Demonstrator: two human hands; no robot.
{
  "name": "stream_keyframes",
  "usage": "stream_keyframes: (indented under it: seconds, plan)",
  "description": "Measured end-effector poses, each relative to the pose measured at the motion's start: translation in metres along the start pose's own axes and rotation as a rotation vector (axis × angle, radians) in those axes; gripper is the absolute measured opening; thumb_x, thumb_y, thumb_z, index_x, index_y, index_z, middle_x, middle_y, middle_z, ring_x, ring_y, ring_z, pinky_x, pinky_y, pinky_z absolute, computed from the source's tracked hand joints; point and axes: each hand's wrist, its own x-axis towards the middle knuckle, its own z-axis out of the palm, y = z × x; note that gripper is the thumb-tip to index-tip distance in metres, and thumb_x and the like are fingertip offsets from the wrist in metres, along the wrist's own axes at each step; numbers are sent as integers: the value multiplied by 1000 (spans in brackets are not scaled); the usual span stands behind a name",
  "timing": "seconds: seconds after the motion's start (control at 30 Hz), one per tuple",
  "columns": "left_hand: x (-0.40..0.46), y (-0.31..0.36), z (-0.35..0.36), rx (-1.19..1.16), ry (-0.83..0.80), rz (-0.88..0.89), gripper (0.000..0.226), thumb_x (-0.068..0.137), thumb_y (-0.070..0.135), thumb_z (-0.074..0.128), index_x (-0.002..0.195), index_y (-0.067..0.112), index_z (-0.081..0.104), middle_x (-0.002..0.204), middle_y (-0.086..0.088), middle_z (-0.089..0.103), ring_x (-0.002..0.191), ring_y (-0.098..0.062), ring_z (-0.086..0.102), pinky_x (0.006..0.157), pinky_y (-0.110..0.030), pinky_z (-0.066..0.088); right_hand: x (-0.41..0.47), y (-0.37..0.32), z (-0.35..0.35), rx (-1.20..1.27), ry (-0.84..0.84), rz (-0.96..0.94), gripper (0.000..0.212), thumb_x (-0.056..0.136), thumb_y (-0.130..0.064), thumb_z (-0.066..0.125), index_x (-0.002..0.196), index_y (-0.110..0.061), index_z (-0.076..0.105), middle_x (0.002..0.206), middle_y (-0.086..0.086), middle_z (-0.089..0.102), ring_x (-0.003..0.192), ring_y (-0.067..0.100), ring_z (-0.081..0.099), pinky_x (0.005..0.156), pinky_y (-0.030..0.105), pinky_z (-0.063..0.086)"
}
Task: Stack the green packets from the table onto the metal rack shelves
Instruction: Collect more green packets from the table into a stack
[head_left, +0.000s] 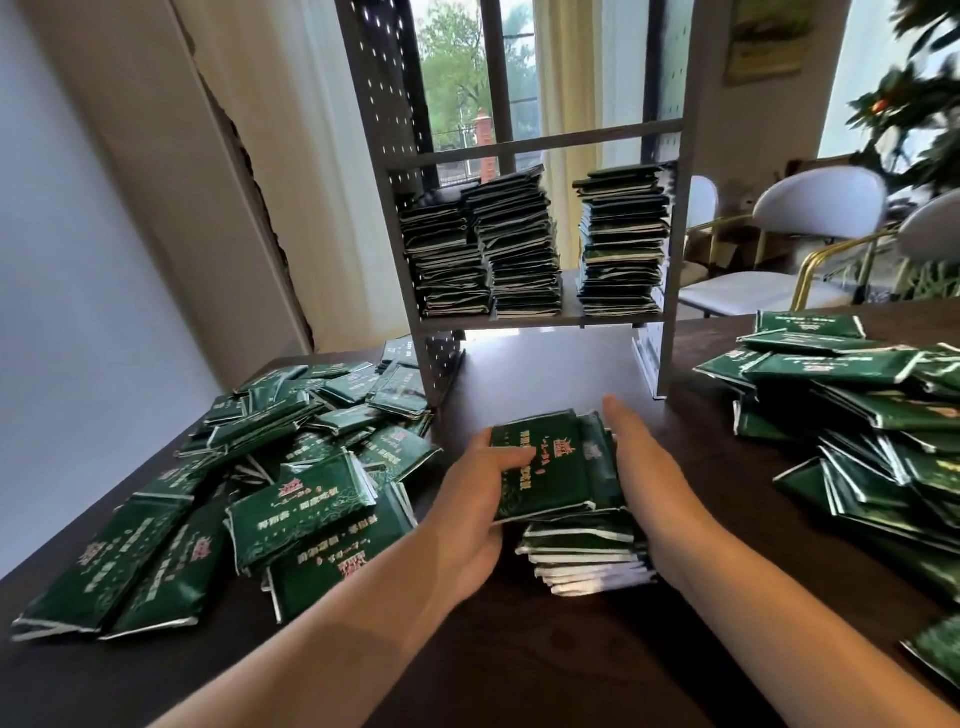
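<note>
Both hands bracket a short stack (571, 499) of green packets on the dark table (519, 649), directly in front of the rack (670, 291). The left hand (470, 499) grips the stack's left edge, thumb curled onto the top packet. The right hand (644, 462) lies flat against the right side, fingers straight, pressing rather than clasping. The stack is uneven; lower packets jut toward the person.

Step in hand, by judgement: squaring a batch before lifting it.

The middle shelf (519, 319) already holds three tall stacks (524, 249). Loose packets lie heaped at left (291, 467) and right (872, 415); much remains.

The next move calls for even squeeze from both sides, a level lift, and placement where room remains; slippery packets may slide apart.
</note>
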Motion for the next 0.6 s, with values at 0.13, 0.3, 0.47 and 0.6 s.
stream_keyframes:
  seconds: [0.13, 0.3, 0.47, 0.6]
  plan:
    - [-4, -3, 6, -25, -27, -45, 33, 96, 2, 48, 126, 7, 61, 103, -19, 73, 86, -28, 70, 75, -37, 58, 3, 7, 8, 257, -27, 102, 72, 88, -63, 54, 153, -37, 38, 137, 3, 62, 112, 25, 67, 97, 45, 53]
    - [-5, 3, 1, 52, -50, -48, 37, 95, 1, 48, 128, 10, 61, 123, -25, 67, 99, -33, 67, 83, -42, 57, 1, 12, 13, 362, -104, 92, 66, 96, -27, 59, 153, -42, 30, 125, 9, 67, 97, 27, 74, 77, 40, 57]
    - [-6, 14, -11, 139, -69, -93, 29, 95, 10, 53, 121, 6, 65, 105, -20, 69, 91, -31, 67, 86, -40, 55, -2, 12, 19, 132, -102, 20, 70, 95, -19, 62, 154, -37, 28, 133, 8, 63, 101, 22, 72, 83, 35, 57]
    - [-8, 29, -18, 340, -26, -83, 24, 96, 21, 57, 110, 9, 71, 106, -13, 74, 91, -24, 69, 88, -36, 54, -6, 5, 17, 88, -75, -22, 75, 96, -22, 63, 156, -39, 22, 135, 2, 60, 101, 17, 70, 79, 27, 54]
